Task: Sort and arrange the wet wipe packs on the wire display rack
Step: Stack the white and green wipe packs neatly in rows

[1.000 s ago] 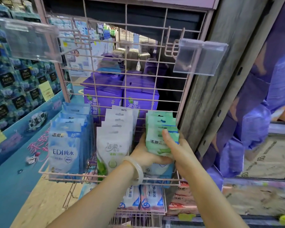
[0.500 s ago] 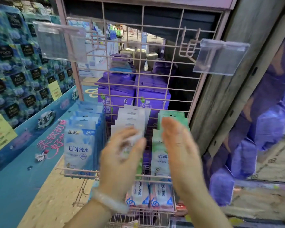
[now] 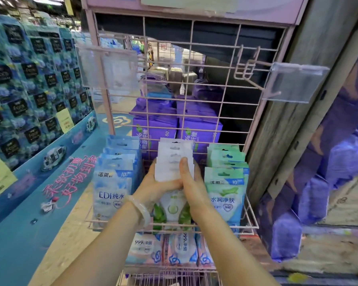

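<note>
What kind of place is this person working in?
Most likely a shop or supermarket aisle. Rows of wet wipe packs stand in a pink wire display rack with clear price-tag holders, and a wall of stacked tissue packs rises on the left.

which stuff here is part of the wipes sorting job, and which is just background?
In the job:
- white packs, held by left hand and right hand
- blue packs
- green packs
- wire rack
- pink packs on the lower tier

Background:
- purple boxes behind the grid
- clear tag holders
- blue wall display
</note>
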`<state>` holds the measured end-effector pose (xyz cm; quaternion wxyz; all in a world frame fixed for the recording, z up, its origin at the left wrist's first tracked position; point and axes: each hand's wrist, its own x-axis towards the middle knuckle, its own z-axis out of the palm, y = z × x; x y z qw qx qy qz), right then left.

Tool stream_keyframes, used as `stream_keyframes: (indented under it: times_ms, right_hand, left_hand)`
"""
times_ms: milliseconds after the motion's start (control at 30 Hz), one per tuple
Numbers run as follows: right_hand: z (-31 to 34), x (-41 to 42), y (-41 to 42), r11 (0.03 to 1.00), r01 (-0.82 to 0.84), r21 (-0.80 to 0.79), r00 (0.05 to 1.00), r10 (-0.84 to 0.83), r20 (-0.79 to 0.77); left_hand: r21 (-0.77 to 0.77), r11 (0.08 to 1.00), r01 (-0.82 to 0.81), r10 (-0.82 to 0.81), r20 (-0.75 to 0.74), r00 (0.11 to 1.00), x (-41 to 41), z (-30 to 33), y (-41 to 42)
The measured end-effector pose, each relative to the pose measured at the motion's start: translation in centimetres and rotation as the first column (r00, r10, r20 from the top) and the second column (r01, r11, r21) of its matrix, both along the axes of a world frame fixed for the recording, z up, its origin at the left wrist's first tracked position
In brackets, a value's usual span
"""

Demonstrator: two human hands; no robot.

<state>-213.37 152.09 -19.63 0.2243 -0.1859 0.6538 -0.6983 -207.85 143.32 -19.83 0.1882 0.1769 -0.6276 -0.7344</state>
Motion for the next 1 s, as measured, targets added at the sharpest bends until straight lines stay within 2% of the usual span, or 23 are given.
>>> stream_keyframes:
  times_ms: [100,200,467,533,567,633,667,700,767,800,833,900,1000]
  right_hand:
    - [0.3,-0.1,-0.2,0.999,0.0,-0.054,0.999,-0.003,-0.051]
    - [0.8,-0.3,-0.8,0.999,0.009,-0.031,0.999,-0.01,-0.043]
    - [1.1,0.6,0.1,0.991,0.03,0.128,0.998,-0.037,0.049]
    - [1.5,1.6,1.4,0.989,0.019,0.145,0.999,-0.023,0.031]
    - [1.9,2.4,2.3,0.992,-0.01,0.126,1.0,0.01,0.007]
    - [2.0,3.7,4.8,1.0,-0.013,0.01,0.996,0.014,-0.083]
    - [1.7,3.8,6.3,0.998,0.029,-0.058,0.985,-0.039,-0.17]
    - [1.3,3.5,7.8,0.988,0.109,-0.111,0.958,-0.134,-0.253]
    - [0.5,2.3,10.2,0.928,0.336,-0.158,0.853,-0.371,-0.366]
    - [0.0,1.3,11.0,0.906,0.398,-0.142,0.822,-0.421,-0.383]
    - [-0.5,0.3,11.6,0.904,0.419,-0.088,0.824,-0.419,-0.381]
    - [-1.0,-1.2,11.9,0.915,0.389,0.109,0.879,-0.334,-0.34]
    - [-1.9,-2.6,11.9,0.915,0.273,0.298,0.925,-0.165,-0.341]
  left_hand:
    - [-0.003,1.0,-0.022,0.022,-0.057,0.998,0.0,0.2,-0.1]
    - [-0.005,0.998,-0.063,0.062,-0.086,0.994,-0.4,0.4,-0.8]
    - [-0.008,0.998,-0.054,0.055,0.072,0.996,0.4,0.4,-0.5]
    - [-0.149,0.976,-0.16,0.177,0.107,0.978,1.7,1.0,0.5]
    - [-0.271,0.933,-0.235,0.267,0.088,0.96,2.7,1.2,1.4]
    - [-0.449,0.796,-0.405,0.407,-0.096,0.908,4.7,1.2,4.4]
    - [-0.471,0.771,-0.429,0.372,-0.212,0.903,5.4,0.9,6.0]
    - [-0.475,0.798,-0.37,0.271,-0.266,0.925,5.5,0.5,7.5]
    - [-0.464,0.879,-0.107,0.033,-0.165,0.986,4.9,-0.3,9.9]
    - [-0.413,0.911,0.005,-0.038,-0.072,0.997,4.1,-0.7,10.6]
    - [-0.342,0.938,0.065,-0.06,0.024,0.998,3.0,-0.9,11.1]
    - [-0.233,0.969,0.076,-0.042,0.146,0.988,0.6,-1.0,11.2]
    - [-0.202,0.978,0.058,0.002,0.285,0.959,-2.2,-0.2,11.2]
